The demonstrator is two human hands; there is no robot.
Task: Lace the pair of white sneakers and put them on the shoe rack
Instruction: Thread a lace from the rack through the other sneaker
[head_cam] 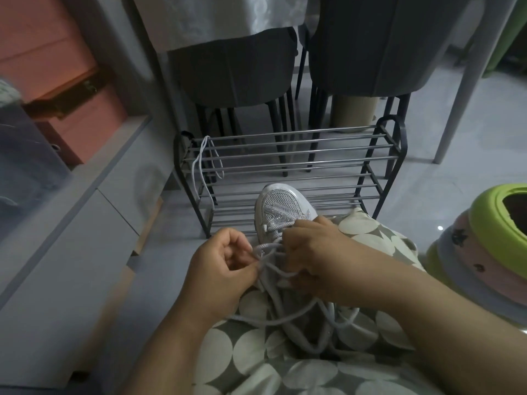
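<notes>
On lap, before shoe rack (288, 155): white sneaker (281, 208), light. Left hand (221, 269) pinches soft, limp lace (268, 248); right hand (316, 253) curled over tongue area. Grip lace near tip.

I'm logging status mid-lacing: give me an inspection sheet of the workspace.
Surface: grey floor; sneaker rests on the person's lap.
Job's things: white sneaker, partly laced; its shoelace trails loose; spare shoelace draped on shoe rack; second sneaker not seen.
Clutter: green and pink tubs.
Hands: left hand pinches lace; right hand holds lace at eyelets.
Cables: nothing seen.
Surroundings: dark chairs, pink boxes.
</notes>
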